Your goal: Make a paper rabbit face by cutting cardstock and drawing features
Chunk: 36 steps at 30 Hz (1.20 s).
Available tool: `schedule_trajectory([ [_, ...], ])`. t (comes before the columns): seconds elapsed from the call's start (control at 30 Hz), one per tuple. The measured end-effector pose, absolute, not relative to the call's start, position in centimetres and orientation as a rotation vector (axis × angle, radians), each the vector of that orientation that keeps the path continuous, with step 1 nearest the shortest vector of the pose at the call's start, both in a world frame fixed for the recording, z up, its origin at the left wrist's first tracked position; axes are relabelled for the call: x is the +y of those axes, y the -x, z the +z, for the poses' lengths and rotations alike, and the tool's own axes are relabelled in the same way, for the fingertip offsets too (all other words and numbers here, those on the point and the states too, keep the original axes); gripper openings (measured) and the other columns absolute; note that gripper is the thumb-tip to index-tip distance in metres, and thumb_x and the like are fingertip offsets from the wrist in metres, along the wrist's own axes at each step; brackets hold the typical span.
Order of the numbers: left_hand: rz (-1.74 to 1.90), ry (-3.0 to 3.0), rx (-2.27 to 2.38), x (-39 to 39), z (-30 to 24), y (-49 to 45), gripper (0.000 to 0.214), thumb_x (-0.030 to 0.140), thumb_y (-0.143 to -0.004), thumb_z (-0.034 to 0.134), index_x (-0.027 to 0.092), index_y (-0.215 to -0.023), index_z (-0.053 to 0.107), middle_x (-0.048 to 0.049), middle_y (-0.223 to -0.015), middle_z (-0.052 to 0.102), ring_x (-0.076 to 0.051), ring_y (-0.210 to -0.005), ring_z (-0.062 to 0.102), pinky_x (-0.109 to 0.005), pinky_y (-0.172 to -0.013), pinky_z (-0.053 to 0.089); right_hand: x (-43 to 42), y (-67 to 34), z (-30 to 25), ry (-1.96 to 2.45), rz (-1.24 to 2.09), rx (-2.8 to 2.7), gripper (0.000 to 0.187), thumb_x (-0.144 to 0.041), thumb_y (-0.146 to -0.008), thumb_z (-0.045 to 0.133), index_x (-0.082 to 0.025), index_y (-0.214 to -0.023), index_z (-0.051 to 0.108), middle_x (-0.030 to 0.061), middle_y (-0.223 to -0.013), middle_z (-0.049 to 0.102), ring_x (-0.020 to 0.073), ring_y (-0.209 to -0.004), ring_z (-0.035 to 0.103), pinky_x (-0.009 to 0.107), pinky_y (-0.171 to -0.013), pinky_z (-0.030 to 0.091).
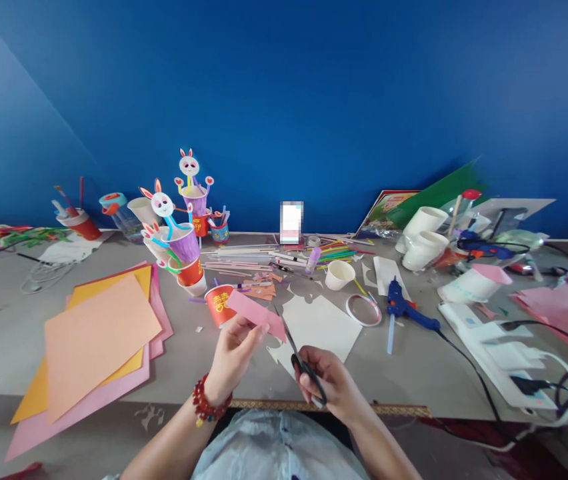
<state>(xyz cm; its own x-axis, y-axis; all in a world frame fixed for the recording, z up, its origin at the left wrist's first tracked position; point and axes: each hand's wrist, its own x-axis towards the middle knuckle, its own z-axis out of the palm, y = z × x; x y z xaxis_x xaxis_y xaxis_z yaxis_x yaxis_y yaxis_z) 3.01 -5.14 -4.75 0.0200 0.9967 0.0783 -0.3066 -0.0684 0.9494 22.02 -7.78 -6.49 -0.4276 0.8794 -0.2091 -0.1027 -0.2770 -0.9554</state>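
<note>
My left hand (237, 348) pinches a strip of pink paper (254, 313) between thumb and fingers, above the table's front part. Closed around the dark handles of a pair of scissors (295, 350) is my right hand (328, 383). The scissor blades point up and away, at the right end of the pink strip; whether they bite into it I cannot tell. Beneath both hands lies a cut white sheet (321, 327). Just behind my left hand stands a red paper cup (218, 303) with gold lettering, partly covered by the strip.
Stacked coloured sheets (104, 347) overhang the front edge at left. Rabbit-figure cups (181, 243) stand behind them. To the right are a tape roll (363, 311), a white cup (340, 274), a blue glue gun (407, 308) and a power strip (484, 353) with cables. Another person's hand shows at far right.
</note>
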Motion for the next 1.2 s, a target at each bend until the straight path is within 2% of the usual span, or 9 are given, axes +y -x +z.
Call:
schedule_trajectory([
  [0.27,1.349,-1.094,0.929,-4.7,-4.6,-1.8,0.019,0.035,-0.085,0.072,0.017,-0.091,0.074,-0.0043,-0.082,0.072,-0.015,-0.074,0.063,-0.024,-0.075,0.051,-7.4,-21.6,-6.2,1.022,1.814,-1.26,0.058,-0.072,-0.06,0.076,-0.019,-0.068,0.053,-0.0055,-0.049,0.052,0.007,-0.042,0.042,0.02,-0.042,0.031],
  [0.53,1.358,-1.18,0.967,-4.4,-4.0,-0.9,0.02,0.034,-0.085,0.071,0.015,-0.08,0.069,-0.0016,-0.072,0.063,-0.012,-0.066,0.053,-0.022,-0.064,0.043,-7.2,-21.4,-6.1,1.092,1.816,-1.292,0.057,-0.07,-0.06,0.076,-0.02,-0.066,0.05,-0.0058,-0.049,0.05,0.0077,-0.042,0.043,0.02,-0.042,0.027],
  [0.73,1.319,-1.197,0.95,-4.1,-3.3,-0.4,0.023,0.036,-0.085,0.07,0.016,-0.076,0.064,-0.0002,-0.071,0.06,-0.011,-0.065,0.05,-0.022,-0.063,0.041,-7.1,-21.5,-6.4,1.075,1.828,-1.307,0.059,-0.073,-0.06,0.075,-0.021,-0.064,0.047,-0.0058,-0.048,0.05,0.0072,-0.041,0.041,0.021,-0.042,0.028],
  [1.2,1.202,-1.299,0.942,-3.6,-1.4,0.0,0.03,0.04,-0.084,0.07,0.017,-0.07,0.057,0.0021,-0.064,0.051,-0.01,-0.058,0.042,-0.022,-0.056,0.035,-7.1,-22.3,-6.7,1.11,1.782,-1.382,0.054,-0.066,-0.065,0.076,-0.019,-0.063,0.05,-0.006,-0.047,0.048,0.0063,-0.039,0.04,0.019,-0.037,0.027],
])
